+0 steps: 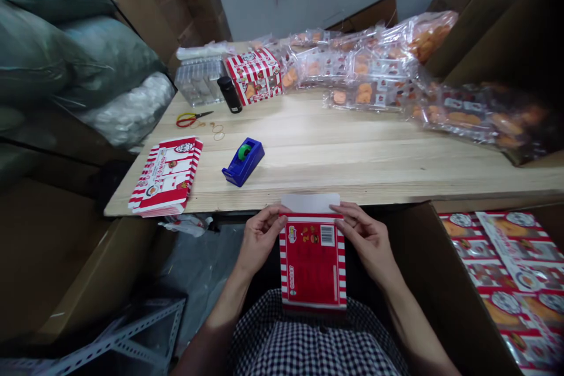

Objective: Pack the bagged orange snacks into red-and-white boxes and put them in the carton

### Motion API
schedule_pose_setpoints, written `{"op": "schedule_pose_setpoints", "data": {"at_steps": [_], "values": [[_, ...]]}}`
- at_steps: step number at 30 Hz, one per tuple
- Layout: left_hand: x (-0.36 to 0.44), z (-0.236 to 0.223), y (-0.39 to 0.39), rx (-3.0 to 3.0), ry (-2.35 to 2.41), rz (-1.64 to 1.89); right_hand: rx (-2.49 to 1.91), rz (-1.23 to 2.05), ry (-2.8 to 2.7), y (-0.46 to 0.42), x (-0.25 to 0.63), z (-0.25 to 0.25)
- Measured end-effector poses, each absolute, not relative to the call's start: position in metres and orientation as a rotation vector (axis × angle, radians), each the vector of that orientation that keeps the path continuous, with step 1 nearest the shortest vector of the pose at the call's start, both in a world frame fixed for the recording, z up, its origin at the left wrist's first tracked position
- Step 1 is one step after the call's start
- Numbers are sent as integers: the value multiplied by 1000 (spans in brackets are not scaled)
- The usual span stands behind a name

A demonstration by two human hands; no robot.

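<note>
A red box with white-striped sides [312,264] is held up in front of my lap, just off the table's front edge. Its white end flap [311,202] stands out at the top, toward the table. My left hand [261,238] pinches the upper left corner with thumb and fingers. On the opposite corner, my right hand [365,238] grips in the same way, fingertips by the flap. A barcode and small food pictures show on the face turned up to me. Nearest on the table is a blue tape dispenser [244,163] with a green core.
Flat striped cartons [167,176] lie stacked at the table's left. Behind them are scissors [188,120], a black bottle [230,95], an assembled striped box [255,73] and clear plastic containers [198,82]. Clear packs of toy food [365,91] line the back. At right, a carton [418,270] holds packed boxes.
</note>
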State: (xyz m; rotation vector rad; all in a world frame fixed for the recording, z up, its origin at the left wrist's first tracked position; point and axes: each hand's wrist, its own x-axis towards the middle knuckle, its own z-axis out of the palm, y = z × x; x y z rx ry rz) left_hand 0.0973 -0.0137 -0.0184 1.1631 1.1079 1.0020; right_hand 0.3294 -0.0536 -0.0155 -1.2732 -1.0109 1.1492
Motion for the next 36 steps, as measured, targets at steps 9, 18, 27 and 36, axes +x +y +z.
{"op": "schedule_pose_setpoints", "data": {"at_steps": [9, 18, 27, 36], "values": [[99, -39, -16, 1213, 1062, 867, -1288, 1369, -930, -55, 334, -33], [121, -58, -12, 1079, 1090, 955, -1279, 1370, -683, -43, 331, -64], [113, -53, -15, 1055, 1026, 936, -1244, 1340, -813, -65, 331, -47], [128, -61, -23, 1031, 1070, 981, -1216, 1343, -692, -55, 331, -62]]}}
